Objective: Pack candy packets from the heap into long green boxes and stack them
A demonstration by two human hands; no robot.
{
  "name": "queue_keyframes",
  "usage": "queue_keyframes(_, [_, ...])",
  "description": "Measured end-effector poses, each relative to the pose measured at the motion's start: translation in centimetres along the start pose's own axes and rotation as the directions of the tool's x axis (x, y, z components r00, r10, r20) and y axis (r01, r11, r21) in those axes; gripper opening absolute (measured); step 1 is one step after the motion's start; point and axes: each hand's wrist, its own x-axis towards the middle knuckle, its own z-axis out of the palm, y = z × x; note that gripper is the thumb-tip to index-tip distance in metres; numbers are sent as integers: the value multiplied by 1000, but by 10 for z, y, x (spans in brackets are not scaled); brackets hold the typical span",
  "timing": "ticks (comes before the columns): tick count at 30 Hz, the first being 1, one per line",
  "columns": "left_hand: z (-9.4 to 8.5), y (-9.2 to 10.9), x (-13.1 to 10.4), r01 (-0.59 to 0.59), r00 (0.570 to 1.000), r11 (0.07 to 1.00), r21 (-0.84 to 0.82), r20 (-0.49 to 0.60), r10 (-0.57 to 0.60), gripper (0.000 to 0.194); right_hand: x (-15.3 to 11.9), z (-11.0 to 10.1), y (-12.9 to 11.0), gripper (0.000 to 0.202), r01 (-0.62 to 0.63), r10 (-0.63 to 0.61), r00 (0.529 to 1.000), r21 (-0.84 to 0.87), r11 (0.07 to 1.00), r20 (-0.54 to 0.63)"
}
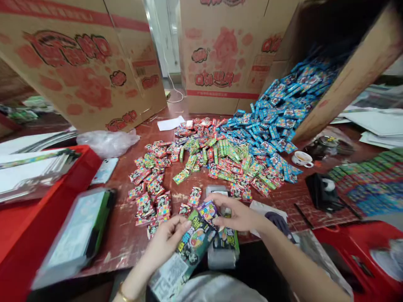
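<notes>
My left hand (171,235) is closed on the edge of a long, flat printed carton (189,253) in green and black, tilted over my lap. My right hand (236,212) pinches a small purple candy packet (208,210) at the carton's upper end. Whether the packet is partly inside the carton, I cannot tell. Beneath my right hand lies a plastic-wrapped bundle (224,256) with green and black print. Red candy packets (154,188) lie in piles just beyond my left hand, with green packets (226,149) farther back.
Blue packets (270,126) spill from a tipped cardboard box at the right. Large cartons (85,71) stand behind the table. A red bin (75,167) holds flat cartons at the left, near a phone (105,170). A small cup (302,159) and a black tape dispenser (323,193) are on the right.
</notes>
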Motion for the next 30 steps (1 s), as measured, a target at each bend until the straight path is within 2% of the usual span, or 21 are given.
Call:
queue_keyframes(3, [-1, 5, 1, -1, 998, 1000, -1, 61, 1, 38, 3, -1, 3, 23, -58, 58, 998, -9, 998, 10])
queue_keyframes(7, [2, 6, 1, 10, 989, 1000, 13, 148, -12, 36, 6, 15, 8, 15, -104, 104, 995, -40, 994, -8])
queue_keyframes(9, [4, 5, 2, 13, 992, 1000, 27, 128, -16, 36, 7, 28, 13, 17, -105, 101, 984, -17, 994, -149])
queue_keyframes(12, [7, 3, 5, 18, 998, 999, 43, 66, -21, 37, 7, 46, 25, 31, -145, 198, 896, 161, 976, -396])
queue_keyframes(14, [7, 2, 7, 19, 999, 998, 54, 36, -21, 38, 6, 55, 31, 33, -129, 201, 855, 180, 975, -477])
queue_keyframes(17, [8, 1, 10, 11, 1000, 999, 44, -4, -11, 38, 4, 61, 32, 25, -92, 102, 841, 45, 995, -532])
queue_keyframes(19, [8, 3, 10, 0, 1000, 999, 32, -18, 1, 38, 4, 61, 27, 20, -81, 69, 850, 0, 997, -522])
queue_keyframes(24, [0, 7, 7, -11, 999, 1000, -17, -34, 10, 37, 6, 42, 16, 11, -27, 10, 933, -43, 999, -359])
queue_keyframes(25, [-4, 5, 6, 5, 998, 999, -36, -57, -7, 37, 7, 35, 18, 11, -23, 4, 930, -46, 999, -367])
queue_keyframes(27, [-15, -4, 3, 75, 989, 992, -105, -122, -87, 40, 10, 23, 29, 12, -40, 5, 891, -68, 997, -453])
queue_keyframes(29, [-28, -18, 0, 182, 955, 952, -245, -188, -230, 45, 15, 13, 45, 14, -87, 16, 842, -107, 990, -540])
queue_keyframes(30, [-34, -25, -1, 230, 920, 914, -334, -231, -316, 46, 19, 10, 54, 14, -111, 22, 833, -127, 986, -552])
